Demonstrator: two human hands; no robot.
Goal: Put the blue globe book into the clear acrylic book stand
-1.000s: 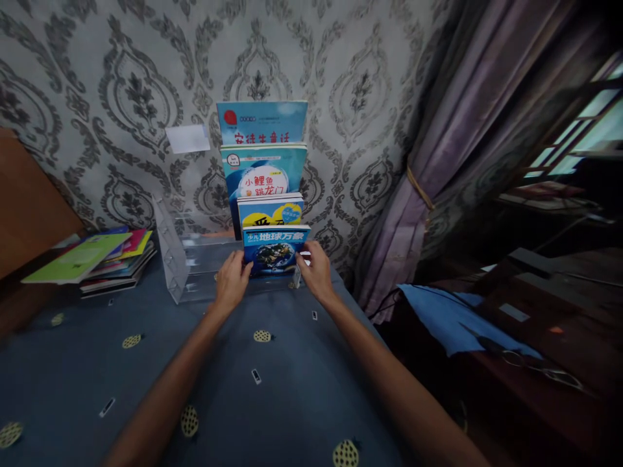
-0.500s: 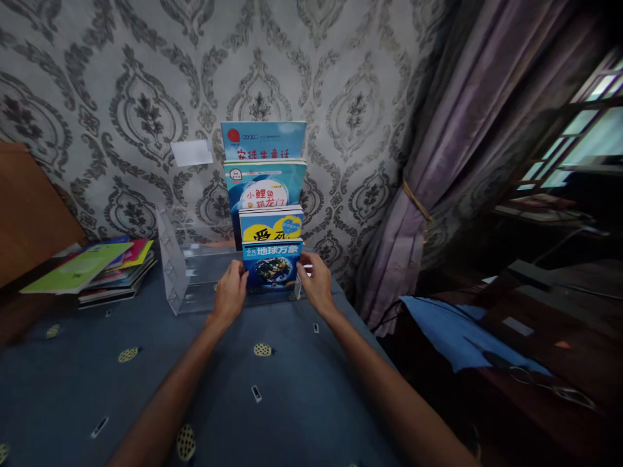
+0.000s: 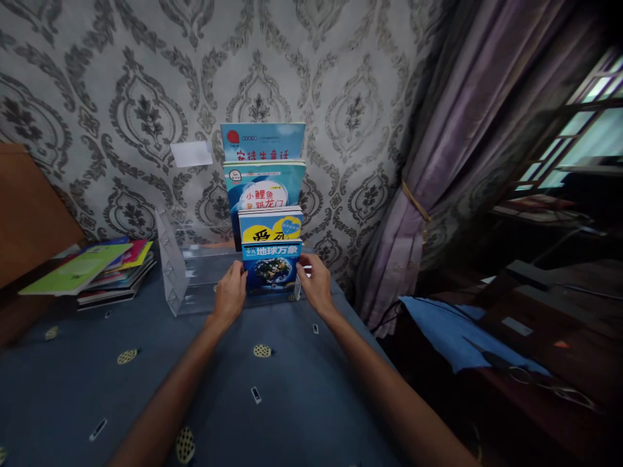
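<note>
1. Blue-covered book with an Earth picture [image 3: 271, 267] stands upright in the front slot of a clear acrylic rack [image 3: 187, 279], held at both side edges.
2. Left hand [image 3: 228, 295] grips the book's left edge, fingers curled around it, thumb side toward the cover.
3. Right hand [image 3: 315, 285] grips the book's right edge in the same way; both forearms reach in from the bottom of the view.
4. Behind the held book, three more books rise in steps: a yellow and blue book [image 3: 270, 226], then a teal book with a white circle [image 3: 265, 185], then a pale blue book with red characters [image 3: 263, 141] at the back, against the wall.
5. Left half of the rack holds no books, so its clear tiers stand open beside the left hand.
6. Blue tablecloth with yellow dotted ovals [image 3: 272, 402] covers the table; a wide bare stretch lies between the rack and the viewer.
7. Stack of flat books [image 3: 92, 269], a green one on top, lies well to the left of the rack, near the table's far left edge.
8. Table's right edge drops away just beyond the right forearm, toward a purple curtain [image 3: 438, 181] and a blue cloth [image 3: 448, 327] on dark furniture.
9. Grey damask wallpaper [image 3: 121, 97] closes off the space directly behind the rack.
</note>
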